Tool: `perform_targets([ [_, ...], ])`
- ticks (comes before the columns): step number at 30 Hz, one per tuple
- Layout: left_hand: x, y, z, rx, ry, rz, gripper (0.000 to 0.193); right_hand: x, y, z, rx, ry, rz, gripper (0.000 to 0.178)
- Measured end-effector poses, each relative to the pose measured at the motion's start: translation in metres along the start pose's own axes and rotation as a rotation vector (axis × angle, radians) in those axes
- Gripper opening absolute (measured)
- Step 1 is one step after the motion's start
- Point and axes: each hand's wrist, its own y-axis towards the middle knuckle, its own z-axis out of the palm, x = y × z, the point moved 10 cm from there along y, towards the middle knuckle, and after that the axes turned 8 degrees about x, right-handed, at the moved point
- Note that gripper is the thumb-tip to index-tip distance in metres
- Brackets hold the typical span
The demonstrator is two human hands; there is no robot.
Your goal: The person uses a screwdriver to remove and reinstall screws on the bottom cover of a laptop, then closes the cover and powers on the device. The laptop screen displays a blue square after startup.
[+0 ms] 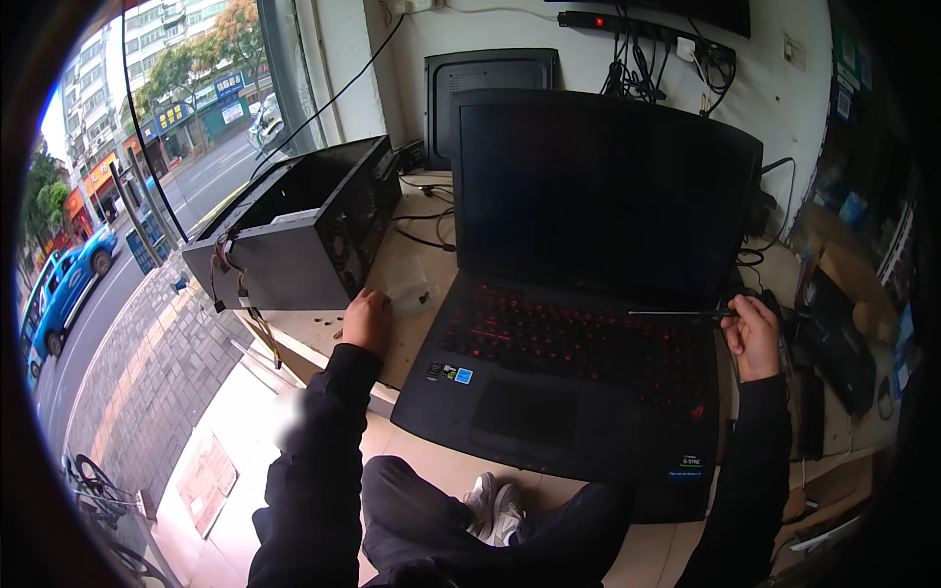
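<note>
A large black laptop [564, 402] lies open in front of me, its keys lit red and its screen [603, 181] dark. My right hand [753, 338] grips a thin screwdriver [671, 314], whose shaft points left over the top of the keyboard. On the table left of the laptop, my left hand [369, 320] is closed, fingers curled down; whatever they hold is hidden. Beside it lies a clear plastic bag [414, 292] with small dark bits on it. Several tiny dark pieces, perhaps screws, are scattered on the table just left of that hand.
An open computer case [294, 260] with loose cables stands at the left table edge. A black panel [490, 73] leans against the back wall below a power strip [637, 29] with hanging cords. Dark boxes and clutter [843, 333] crowd the right side. A window faces the street.
</note>
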Motion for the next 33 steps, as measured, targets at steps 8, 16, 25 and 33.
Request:
perform_targets([
  [8,0.001,-0.001,0.001,-0.012,-0.015,0.022,0.009,0.000,0.000,0.001,-0.009,0.021,0.001,0.020],
  [16,-0.006,-0.001,-0.001,-0.025,0.005,0.038,0.007,-0.001,-0.001,0.000,-0.026,0.039,0.010,0.019],
  [25,-0.008,-0.002,-0.006,-0.074,0.009,0.036,0.011,0.001,-0.002,0.001,-0.024,0.026,0.015,0.019],
  [33,-0.009,-0.002,-0.006,-0.074,0.014,0.028,0.013,0.000,-0.003,0.001,-0.035,0.036,0.026,0.018],
])
